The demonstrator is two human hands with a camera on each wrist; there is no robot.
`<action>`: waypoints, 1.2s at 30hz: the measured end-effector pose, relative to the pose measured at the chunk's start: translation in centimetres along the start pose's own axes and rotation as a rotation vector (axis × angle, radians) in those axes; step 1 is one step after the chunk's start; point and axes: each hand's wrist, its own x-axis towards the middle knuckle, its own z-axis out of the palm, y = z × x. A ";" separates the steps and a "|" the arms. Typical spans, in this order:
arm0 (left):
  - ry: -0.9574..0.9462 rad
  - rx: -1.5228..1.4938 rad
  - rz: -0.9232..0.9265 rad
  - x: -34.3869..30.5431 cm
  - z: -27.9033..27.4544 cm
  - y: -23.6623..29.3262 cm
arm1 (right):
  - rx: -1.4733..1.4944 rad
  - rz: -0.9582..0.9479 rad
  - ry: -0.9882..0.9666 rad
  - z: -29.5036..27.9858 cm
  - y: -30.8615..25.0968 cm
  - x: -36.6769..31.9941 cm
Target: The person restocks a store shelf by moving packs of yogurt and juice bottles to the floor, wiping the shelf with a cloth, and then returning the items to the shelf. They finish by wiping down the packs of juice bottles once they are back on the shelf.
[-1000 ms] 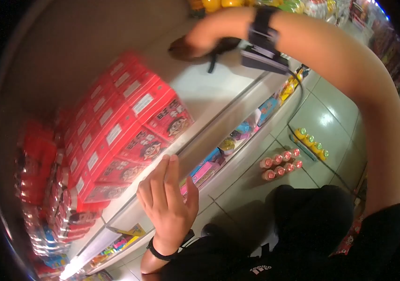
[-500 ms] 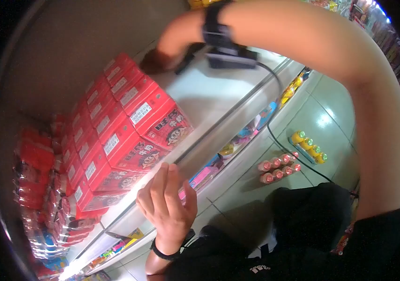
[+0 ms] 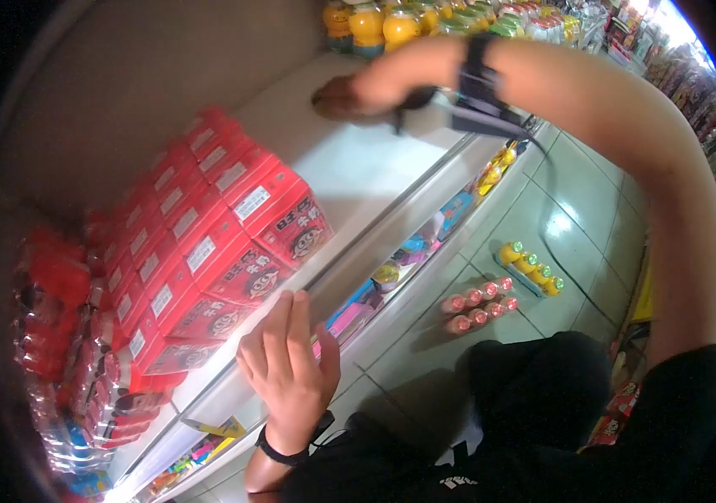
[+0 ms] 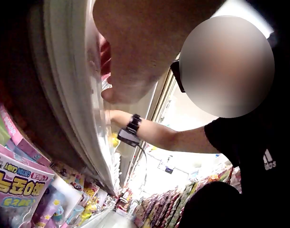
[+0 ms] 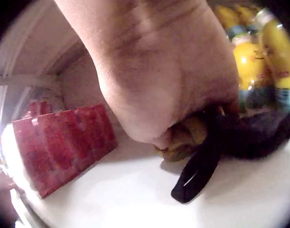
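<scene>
Leftmost, red cartons [image 3: 232, 226] in packed rows, just above and beyond my left hand [image 3: 286, 369].

Left hand: fingers straight and slightly spread, holding nothing. It lies at the front lip of the shelf [image 3: 349, 168]. I cannot tell from the wrist view whether the palm presses on it.

Bare white shelf surface runs from the cartons over to my right hand [image 3: 349, 88].

Right hand: reached far in, fingers curled round a bunched cloth [image 5: 249, 135], knuckles up, cloth pressed to the shelf under the palm. A dark strap end trails out on the near side of the hand.

Bottles [image 3: 370, 25], yellow, stand just past the right hand, at the far end of the shelf.

My read: a wipe of the bare stretch, with the hand now at its far end.

How to run it well:
- Keep the cloth flat under the palm, with even pressure.
- Draw long strokes from the bottles back toward the cartons, overlapping.
- Tuck the loose strap in, or it may catch a bottle.
- Stop short of the bottles; they look easy to tip.
- Use the left hand on the lip as a brace, since the reach is long.
</scene>
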 end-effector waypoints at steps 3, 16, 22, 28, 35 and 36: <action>0.011 0.008 -0.001 0.0 0.0 0.1 | -0.022 0.512 -0.435 -2.7 4.7 8.5; 0.018 -0.038 0.003 -0.3 0.3 -0.3 | 0.245 0.328 -0.247 -2.8 -3.4 -3.6; 0.021 -0.059 0.001 -0.3 0.2 -0.3 | 0.191 0.082 -0.022 -1.0 -10.4 -7.7; 0.016 -0.032 0.033 -0.1 -0.1 -0.4 | 0.047 -0.037 0.143 0.2 0.5 0.0; 0.012 -0.065 -0.013 0.1 -0.5 0.0 | 0.242 0.026 -0.098 -0.5 0.6 1.2; 0.031 -0.060 -0.035 0.1 -0.5 -0.1 | 0.263 -0.163 -0.032 -0.8 -3.6 -2.5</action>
